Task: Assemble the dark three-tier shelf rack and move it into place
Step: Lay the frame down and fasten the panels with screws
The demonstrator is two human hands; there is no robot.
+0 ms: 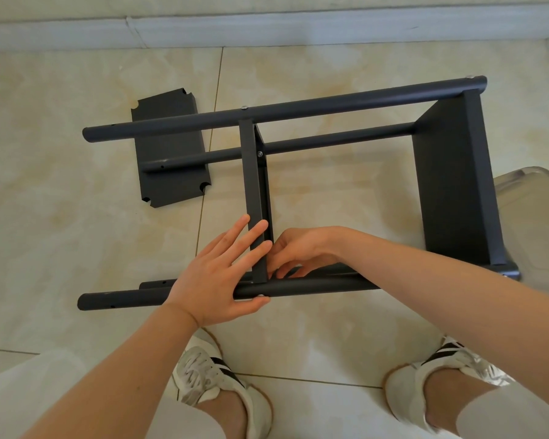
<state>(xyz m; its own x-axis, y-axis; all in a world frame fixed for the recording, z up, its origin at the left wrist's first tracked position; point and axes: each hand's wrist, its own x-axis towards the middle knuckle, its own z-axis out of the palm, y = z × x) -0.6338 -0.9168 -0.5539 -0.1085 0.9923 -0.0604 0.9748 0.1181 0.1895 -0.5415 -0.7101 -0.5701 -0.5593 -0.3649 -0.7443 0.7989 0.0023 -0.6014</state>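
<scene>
rack (298,112): matt dark metal | loose shelf panel (168,147): same matt finish | floor (346,191): glossy marbled tile

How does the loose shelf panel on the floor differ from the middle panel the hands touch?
The loose panel lies flat on the tiles; the middle panel stands on edge between the poles. The loose panel is unattached, notched corners showing; the middle panel has bolts at its far end. Both are dark grey.

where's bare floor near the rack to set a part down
Bare tile left of the loose panel, inside the frame between middle shelf and end shelf, and between near pole and shoes. Crowded where left hand and right hand meet.
</scene>
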